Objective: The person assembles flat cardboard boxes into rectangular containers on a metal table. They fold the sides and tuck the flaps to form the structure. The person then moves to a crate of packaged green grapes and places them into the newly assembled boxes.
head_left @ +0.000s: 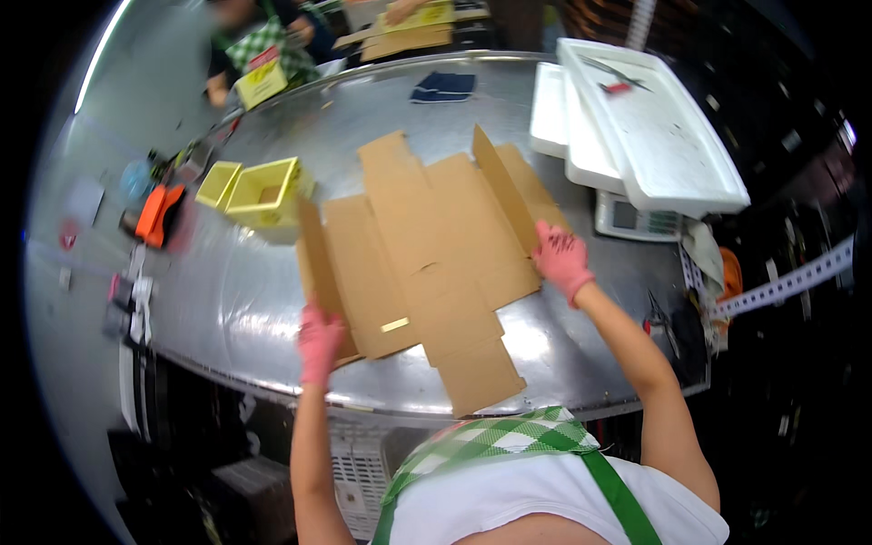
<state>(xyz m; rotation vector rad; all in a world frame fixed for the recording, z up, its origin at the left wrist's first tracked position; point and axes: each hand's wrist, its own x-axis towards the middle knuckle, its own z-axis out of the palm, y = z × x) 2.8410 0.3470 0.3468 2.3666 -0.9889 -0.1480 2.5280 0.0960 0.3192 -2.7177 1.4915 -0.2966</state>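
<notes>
An unfolded cardboard box (427,245) lies on the metal table in front of me, its left and right side panels folded partly upright. My left hand (320,343), in a pink glove, is closed on the near end of the left panel (318,259). In a matching pink glove with dark marks, my right hand (561,262) grips the near end of the right panel (502,186). Both hands' fingertips are partly hidden by the cardboard. A short pale strip (395,324) rests on the box's left part.
Two yellow bins (263,216) stand left, near an orange tool (159,216). White trays (649,182) are stacked on a scale (636,220) at the right. A dark blue cloth (443,87) lies at the back. Pliers (668,327) lie near the right edge. A co-worker (263,45) stands far left.
</notes>
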